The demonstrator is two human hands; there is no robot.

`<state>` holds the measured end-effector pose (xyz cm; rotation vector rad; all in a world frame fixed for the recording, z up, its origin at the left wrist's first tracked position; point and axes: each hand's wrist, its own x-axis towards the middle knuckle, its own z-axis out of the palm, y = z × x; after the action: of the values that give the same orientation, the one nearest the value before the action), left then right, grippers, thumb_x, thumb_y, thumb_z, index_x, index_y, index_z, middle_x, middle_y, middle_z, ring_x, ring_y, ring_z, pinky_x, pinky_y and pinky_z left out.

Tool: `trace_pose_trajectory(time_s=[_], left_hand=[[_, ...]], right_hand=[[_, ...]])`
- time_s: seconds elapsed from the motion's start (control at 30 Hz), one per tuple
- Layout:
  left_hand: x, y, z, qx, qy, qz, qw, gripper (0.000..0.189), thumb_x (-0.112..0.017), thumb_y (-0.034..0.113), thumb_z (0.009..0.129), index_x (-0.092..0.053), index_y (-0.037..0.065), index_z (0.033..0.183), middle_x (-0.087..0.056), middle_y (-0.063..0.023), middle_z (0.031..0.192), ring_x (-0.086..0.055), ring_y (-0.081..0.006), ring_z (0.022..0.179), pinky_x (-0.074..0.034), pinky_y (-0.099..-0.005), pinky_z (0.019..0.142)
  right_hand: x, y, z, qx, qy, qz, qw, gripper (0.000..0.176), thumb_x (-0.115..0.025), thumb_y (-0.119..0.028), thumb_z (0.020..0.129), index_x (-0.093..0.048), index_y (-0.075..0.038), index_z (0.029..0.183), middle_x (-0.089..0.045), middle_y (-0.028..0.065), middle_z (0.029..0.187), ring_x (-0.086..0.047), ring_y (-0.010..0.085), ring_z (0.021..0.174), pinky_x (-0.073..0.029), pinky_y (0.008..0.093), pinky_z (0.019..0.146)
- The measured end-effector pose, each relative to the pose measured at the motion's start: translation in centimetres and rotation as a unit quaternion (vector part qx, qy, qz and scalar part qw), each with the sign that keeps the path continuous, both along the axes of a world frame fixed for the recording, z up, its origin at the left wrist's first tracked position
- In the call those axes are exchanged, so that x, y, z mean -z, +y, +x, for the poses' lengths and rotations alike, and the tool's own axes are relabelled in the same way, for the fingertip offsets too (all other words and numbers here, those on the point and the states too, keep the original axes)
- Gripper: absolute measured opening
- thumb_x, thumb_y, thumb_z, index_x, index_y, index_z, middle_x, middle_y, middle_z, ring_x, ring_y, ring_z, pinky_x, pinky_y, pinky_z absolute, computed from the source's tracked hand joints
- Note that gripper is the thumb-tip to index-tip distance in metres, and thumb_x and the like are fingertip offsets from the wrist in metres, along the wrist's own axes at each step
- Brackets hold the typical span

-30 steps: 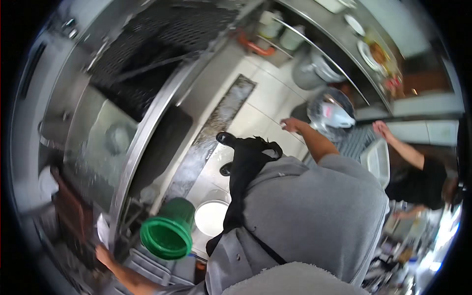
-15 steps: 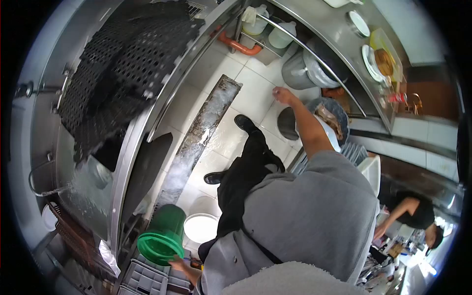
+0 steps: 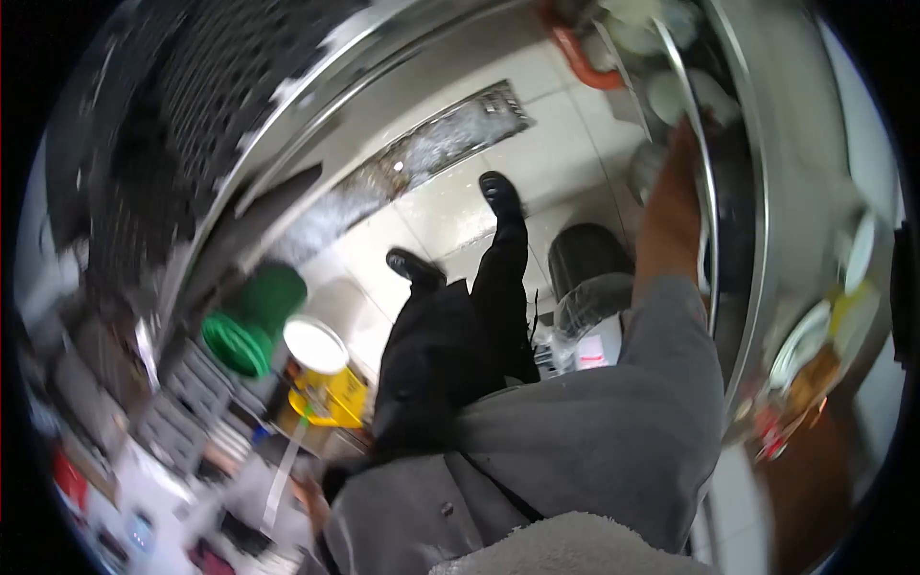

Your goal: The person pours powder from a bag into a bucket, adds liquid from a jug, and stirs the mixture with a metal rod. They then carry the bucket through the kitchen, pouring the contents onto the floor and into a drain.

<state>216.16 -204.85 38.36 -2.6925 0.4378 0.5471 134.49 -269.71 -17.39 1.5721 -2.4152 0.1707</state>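
My right arm reaches up and right to the steel rail (image 3: 711, 182) under the counter. My right hand (image 3: 686, 139) is at the rail, beside a pale round container (image 3: 671, 96); motion blur hides its fingers and whether it grips anything. Low on the left, my left hand (image 3: 309, 494) is a smear beside my grey clothing, near a pale stick (image 3: 286, 470) with a green end. Above it are a yellow object (image 3: 335, 398), a white bucket (image 3: 316, 345) and a green bucket (image 3: 254, 316).
A floor drain channel (image 3: 422, 153) holds whitish foam. Black perforated mats (image 3: 230, 86) lie at the steel sink on the left. A dark bin (image 3: 586, 259) stands right of my feet. Plates (image 3: 800, 345) sit on the right counter. Grey crates (image 3: 182, 407) are lower left.
The view has turned and shifted right. My right hand has moved up and right to the rail. My left hand is now away from the green bucket's rim. The yellow object has come into view.
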Motion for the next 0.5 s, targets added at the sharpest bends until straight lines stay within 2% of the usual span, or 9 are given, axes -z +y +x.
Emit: trace_pose_trajectory(time_s=[0.03,0.07,0.13,0.23,0.3,0.33,0.43,0.47,0.5], left_hand=[[0.2,0.1,-0.3,-0.016,-0.008,0.008,1.0,0.056,-0.055,0.02,0.075,-0.035,-0.002,0.123,-0.043,-0.0242,0.118,-0.041,-0.0347,0.11,-0.03,-0.0382,0.094],[0.3,0.2,-0.8,-0.039,-0.012,0.015,0.999,0.056,-0.056,0.019,0.075,-0.035,-0.002,0.123,-0.043,-0.0241,0.119,-0.041,-0.0343,0.111,-0.029,-0.0376,0.095],[2.1,1.5,-1.4,-0.005,-0.05,0.031,0.998,0.057,-0.055,0.026,0.076,-0.036,-0.001,0.123,-0.04,-0.0229,0.121,-0.037,-0.035,0.113,-0.029,-0.0391,0.094],[5.8,5.9,-1.7,0.07,-0.008,-0.041,0.997,0.045,-0.056,0.025,0.074,-0.048,0.001,0.111,-0.05,-0.0192,0.109,-0.044,-0.0332,0.102,-0.033,-0.0402,0.087],[7.7,8.2,-3.3,0.038,0.041,-0.009,0.998,0.039,-0.055,0.024,0.074,-0.05,0.004,0.107,-0.054,-0.0183,0.102,-0.048,-0.0327,0.095,-0.037,-0.0399,0.082],[8.9,8.8,-6.8,-0.094,0.06,-0.101,0.989,0.037,-0.055,0.023,0.073,-0.051,0.006,0.106,-0.056,-0.0171,0.098,-0.051,-0.0332,0.089,-0.04,-0.039,0.077],[14.7,16.6,-11.0,-0.063,0.032,-0.203,0.977,0.037,-0.056,0.024,0.075,-0.051,0.004,0.105,-0.058,-0.0183,0.082,-0.055,-0.0299,0.074,-0.043,-0.0374,0.069],[12.0,10.9,-13.8,-0.226,0.072,-0.164,0.957,0.037,-0.057,0.023,0.075,-0.051,0.002,0.104,-0.059,-0.0186,0.075,-0.055,-0.026,0.068,-0.043,-0.0349,0.064],[13.8,13.4,-15.2,-0.209,0.087,-0.205,0.952,0.037,-0.058,0.022,0.075,-0.051,0.002,0.105,-0.058,-0.0162,0.068,-0.053,-0.021,0.061,-0.042,-0.0326,0.059]], right_hand=[[-2.6,-0.4,0.5,-0.034,0.194,0.171,0.965,0.048,-0.044,-0.031,0.083,-0.038,-0.003,0.122,-0.043,0.0166,0.121,-0.04,0.0303,0.112,-0.03,0.0419,0.094],[-4.7,0.1,1.4,-0.08,0.065,0.039,0.994,0.051,-0.043,-0.031,0.084,-0.035,-0.001,0.124,-0.045,0.0195,0.117,-0.046,0.0331,0.106,-0.035,0.0428,0.09],[-5.6,0.1,2.5,0.032,-0.182,-0.072,0.98,0.048,-0.04,-0.029,0.085,-0.036,0.002,0.121,-0.048,0.0228,0.111,-0.048,0.0345,0.101,-0.04,0.0439,0.084],[-12.2,1.3,9.0,0.005,-0.236,-0.076,0.969,0.044,-0.036,-0.029,0.087,-0.044,0.006,0.112,-0.055,0.0243,0.095,-0.054,0.0364,0.088,-0.044,0.0422,0.076],[-19.5,3.3,17.0,0.017,-0.173,0.103,0.979,0.043,-0.035,-0.028,0.088,-0.049,0.009,0.104,-0.057,0.025,0.087,-0.056,0.0369,0.085,-0.045,0.0421,0.073],[-17.0,5.4,19.0,-0.169,-0.095,0.099,0.976,0.043,-0.035,-0.029,0.088,-0.049,0.01,0.102,-0.057,0.0253,0.085,-0.056,0.037,0.084,-0.045,0.0419,0.072],[-18.1,10.5,26.6,-0.299,-0.158,0.219,0.915,0.042,-0.043,-0.03,0.085,-0.051,0.008,0.101,-0.057,0.0252,0.073,-0.056,0.0392,0.069,-0.044,0.0447,0.063],[-16.1,12.0,28.5,-0.418,-0.222,0.202,0.858,0.041,-0.044,-0.029,0.085,-0.05,0.008,0.103,-0.057,0.0255,0.074,-0.056,0.0386,0.07,-0.044,0.044,0.063],[-17.3,13.5,32.0,-0.497,-0.187,0.242,0.812,0.042,-0.044,-0.03,0.085,-0.05,0.008,0.103,-0.056,0.0258,0.075,-0.056,0.038,0.07,-0.044,0.044,0.064]])
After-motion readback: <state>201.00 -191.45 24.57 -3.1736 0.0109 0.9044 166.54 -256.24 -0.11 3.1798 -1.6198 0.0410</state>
